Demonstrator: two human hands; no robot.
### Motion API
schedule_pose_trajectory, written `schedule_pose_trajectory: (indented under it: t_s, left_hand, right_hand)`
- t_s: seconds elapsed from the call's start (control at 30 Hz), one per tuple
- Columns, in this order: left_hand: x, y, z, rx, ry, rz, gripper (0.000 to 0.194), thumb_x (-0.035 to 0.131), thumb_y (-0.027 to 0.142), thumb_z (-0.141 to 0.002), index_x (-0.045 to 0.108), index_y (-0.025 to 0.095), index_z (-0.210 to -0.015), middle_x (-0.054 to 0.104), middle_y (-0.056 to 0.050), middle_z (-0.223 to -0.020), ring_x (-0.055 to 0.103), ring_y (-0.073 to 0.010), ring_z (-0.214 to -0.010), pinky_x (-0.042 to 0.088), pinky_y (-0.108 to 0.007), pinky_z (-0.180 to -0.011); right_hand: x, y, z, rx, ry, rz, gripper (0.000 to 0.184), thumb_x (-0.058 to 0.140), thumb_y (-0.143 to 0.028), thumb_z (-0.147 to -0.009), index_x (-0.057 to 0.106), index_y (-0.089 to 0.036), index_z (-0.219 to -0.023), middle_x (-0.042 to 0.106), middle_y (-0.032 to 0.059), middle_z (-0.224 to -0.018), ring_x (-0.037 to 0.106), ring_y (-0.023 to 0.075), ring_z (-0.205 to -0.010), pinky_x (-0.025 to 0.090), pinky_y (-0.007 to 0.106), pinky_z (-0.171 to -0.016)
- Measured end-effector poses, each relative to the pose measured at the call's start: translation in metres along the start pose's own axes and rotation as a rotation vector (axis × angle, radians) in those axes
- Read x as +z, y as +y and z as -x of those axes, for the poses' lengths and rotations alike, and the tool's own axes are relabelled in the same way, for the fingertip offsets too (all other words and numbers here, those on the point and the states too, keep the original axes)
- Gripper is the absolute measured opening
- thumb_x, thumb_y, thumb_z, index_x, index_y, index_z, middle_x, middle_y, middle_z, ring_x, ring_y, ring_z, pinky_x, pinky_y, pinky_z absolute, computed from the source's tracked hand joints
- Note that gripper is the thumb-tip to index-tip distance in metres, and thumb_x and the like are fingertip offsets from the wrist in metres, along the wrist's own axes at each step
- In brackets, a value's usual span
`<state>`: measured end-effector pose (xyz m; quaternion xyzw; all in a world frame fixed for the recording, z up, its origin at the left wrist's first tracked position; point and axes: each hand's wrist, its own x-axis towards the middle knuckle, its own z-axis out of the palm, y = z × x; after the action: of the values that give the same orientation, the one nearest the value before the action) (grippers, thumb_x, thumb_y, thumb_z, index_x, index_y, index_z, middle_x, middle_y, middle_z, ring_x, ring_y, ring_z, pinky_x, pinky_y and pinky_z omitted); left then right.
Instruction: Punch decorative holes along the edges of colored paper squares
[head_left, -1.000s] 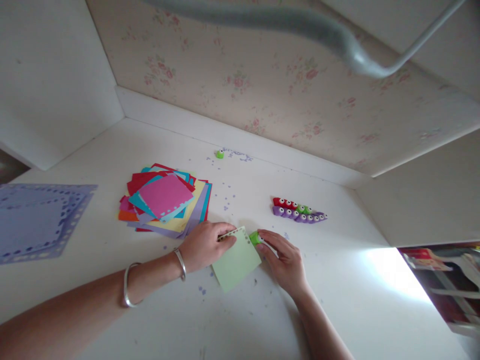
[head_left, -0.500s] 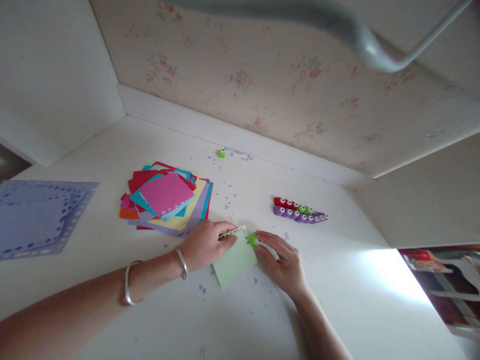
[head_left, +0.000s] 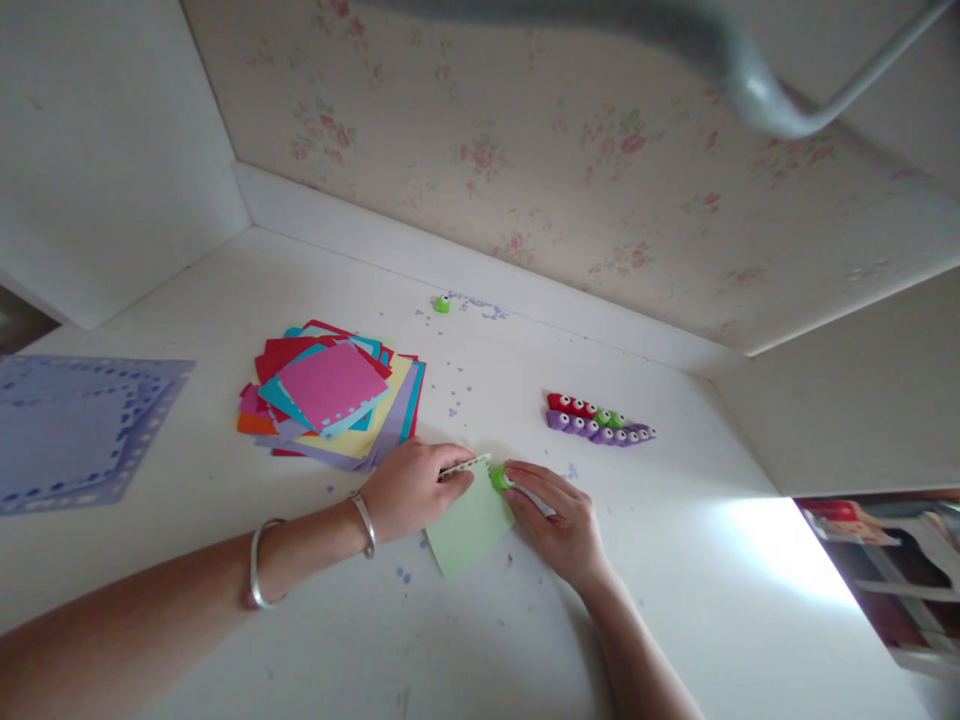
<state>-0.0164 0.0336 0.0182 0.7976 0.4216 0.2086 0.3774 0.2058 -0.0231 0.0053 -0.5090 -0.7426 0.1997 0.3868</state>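
The white table (head_left: 322, 650) extends on all sides of the light green sheet (head_left: 469, 525), which serves as landmark and lies between the two hands. Floral wall (head_left: 480, 150): beyond the sheet. Purple sheets (head_left: 67, 420), perforated along their edges: well to the left of it. Coloured paper stack (head_left: 330, 385), pink uppermost: left of the sheet and farther back. Left hand (head_left: 409, 487): at the sheet's left side, thumb and fingers pinching its perforated far edge. Right hand (head_left: 566, 515): at the sheet's right side, fingers closed around a green punch (head_left: 500, 478). Punch rows (head_left: 600, 420), red and green behind purple: right of the sheet, farther back. The held punch sits at the sheet's right edge, near the far corner; jaw engagement cannot be determined. Second green punch (head_left: 442, 304): well behind the sheet. Purple paper bits (head_left: 480, 306): beside that punch, with others scattered around the sheet.
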Motion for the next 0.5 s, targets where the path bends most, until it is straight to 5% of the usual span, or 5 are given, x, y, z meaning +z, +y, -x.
schedule_pose_trajectory:
  t_s: [0.23,0.5]
  left_hand:
    - [0.005,-0.001,0.001,0.011,0.029,-0.016,0.025,0.048,0.03,-0.09,0.067,0.02,-0.103,0.073,-0.002,-0.083,0.065,-0.0147,-0.071,0.045,-0.023,-0.066]
    - [0.01,0.002,0.013,0.241,0.246,-0.279,0.03,0.051,0.027,-0.091,0.054,0.017,-0.118,0.061,-0.01,-0.113,0.055,-0.0234,-0.107,0.042,-0.039,-0.092]
  right_hand:
    - [0.001,0.002,0.002,0.002,-0.009,0.022,0.023,0.062,-0.016,-0.084,0.07,-0.026,-0.103,0.07,0.0044,-0.106,0.066,0.0198,-0.098,0.057,0.037,-0.086]
    - [-0.003,-0.002,-0.001,-0.054,-0.077,0.078,0.026,0.061,-0.014,-0.084,0.069,-0.025,-0.107,0.069,0.0057,-0.106,0.064,0.0204,-0.099,0.056,0.038,-0.086]
